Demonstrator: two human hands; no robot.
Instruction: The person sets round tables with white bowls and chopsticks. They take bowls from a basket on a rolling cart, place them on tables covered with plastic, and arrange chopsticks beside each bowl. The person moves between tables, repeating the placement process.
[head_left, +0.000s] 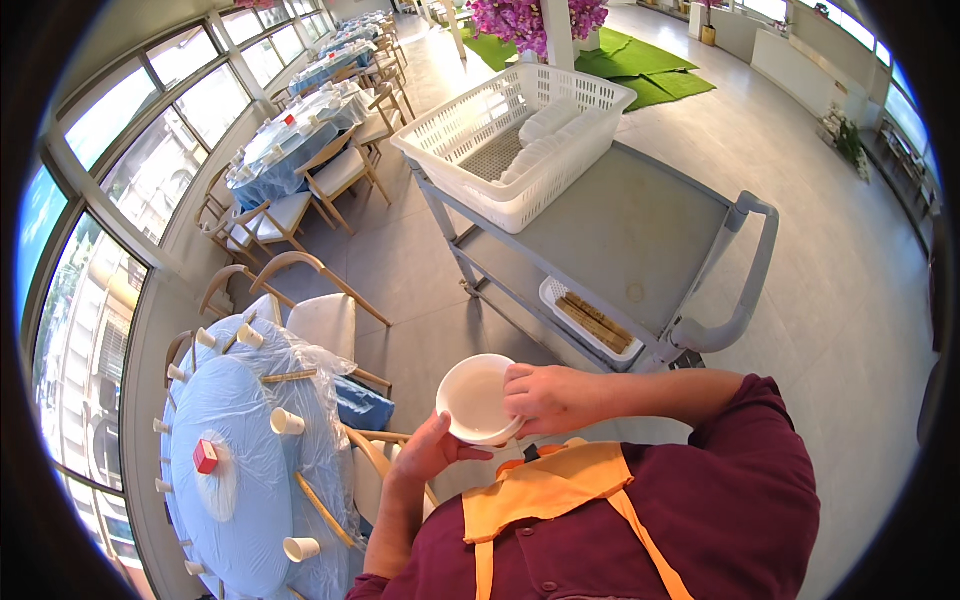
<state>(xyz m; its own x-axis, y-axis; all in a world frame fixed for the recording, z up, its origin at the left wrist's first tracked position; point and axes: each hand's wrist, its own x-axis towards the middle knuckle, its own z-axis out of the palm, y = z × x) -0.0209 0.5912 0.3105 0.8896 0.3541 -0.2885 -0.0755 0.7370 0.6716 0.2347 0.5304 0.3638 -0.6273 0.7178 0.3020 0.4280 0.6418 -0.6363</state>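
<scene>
A white bowl (474, 397), possibly more than one nested, is held in front of my chest. My left hand (442, 446) grips its lower left side, with the thumb on the rim. My right hand (544, 397) holds the right side of the rim, its fingers curled over the edge. Beyond the hands, a white plastic basket (517, 202) sits on the far end of a grey cart (637, 225), with rows of stacked white dishes (547, 139) inside. To the left, paper cups (287, 421) and wrapped chopsticks (322, 506) lie around a table (247, 405) covered in blue cloth and clear plastic film.
Wooden chairs (322, 322) stand between the near table and more set tables (285, 150) along the windows. The cart's handle (750, 277) juts out to the right. A small white basket (592, 322) is on its lower shelf. A red box (205, 456) rests mid-table.
</scene>
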